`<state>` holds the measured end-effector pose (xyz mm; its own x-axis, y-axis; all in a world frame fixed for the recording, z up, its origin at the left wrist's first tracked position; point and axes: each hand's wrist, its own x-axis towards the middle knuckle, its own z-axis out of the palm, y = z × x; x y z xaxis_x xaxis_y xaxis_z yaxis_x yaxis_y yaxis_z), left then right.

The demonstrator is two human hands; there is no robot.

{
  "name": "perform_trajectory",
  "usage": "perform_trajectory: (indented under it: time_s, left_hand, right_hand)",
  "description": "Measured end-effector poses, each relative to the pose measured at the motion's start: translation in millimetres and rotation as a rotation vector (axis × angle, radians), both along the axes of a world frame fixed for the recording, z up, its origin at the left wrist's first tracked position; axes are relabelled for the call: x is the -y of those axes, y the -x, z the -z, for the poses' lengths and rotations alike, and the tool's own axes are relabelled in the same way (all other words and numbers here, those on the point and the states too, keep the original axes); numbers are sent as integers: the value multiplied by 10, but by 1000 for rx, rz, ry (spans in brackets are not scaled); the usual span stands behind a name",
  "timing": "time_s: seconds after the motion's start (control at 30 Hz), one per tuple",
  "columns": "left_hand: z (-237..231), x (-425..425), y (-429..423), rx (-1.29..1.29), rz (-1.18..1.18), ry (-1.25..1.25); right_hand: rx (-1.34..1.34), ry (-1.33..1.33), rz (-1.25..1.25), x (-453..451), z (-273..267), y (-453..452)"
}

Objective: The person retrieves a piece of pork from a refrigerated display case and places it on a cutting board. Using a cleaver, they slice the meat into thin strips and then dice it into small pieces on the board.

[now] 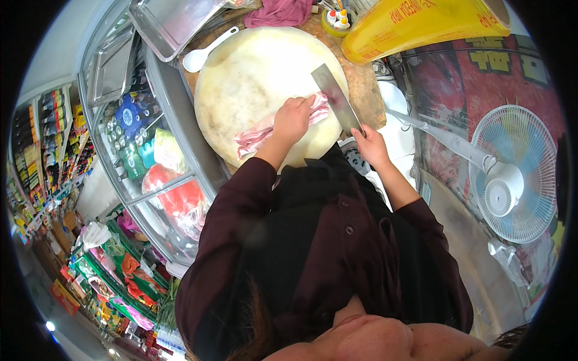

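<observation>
A long strip of raw, fatty meat, pink and white like pork belly point(255, 136), lies aslant on a thick round chopping board point(244, 76). My left hand point(294, 118) rests over the strip and holds it down, hiding its middle. At the strip's right end stands the broad blade of a cleaver point(336, 99), touching or very close to the meat. My right hand point(372, 145) grips the cleaver's handle near the board's right edge, and the fingers cover most of that handle.
A white scoop point(196, 59) and a metal tray point(171, 27) lie left of the board. A large yellow roll of wrap point(420, 27) stands at the upper right. Left is a glass-fronted display cooler point(180, 180); right, an electric fan point(510, 176). Behind the board lies a pink cloth point(275, 12).
</observation>
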<state>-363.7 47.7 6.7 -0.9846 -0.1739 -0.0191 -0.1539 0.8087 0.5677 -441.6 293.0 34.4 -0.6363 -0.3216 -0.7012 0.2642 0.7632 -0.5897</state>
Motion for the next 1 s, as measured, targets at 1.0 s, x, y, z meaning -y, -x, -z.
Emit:
perform_trajectory:
  time_s: [1.0]
  left_hand:
    - [-7, -185, -29, -178, -141, -155]
  right_hand:
    - [-619, 53, -350, 253, -528, -212]
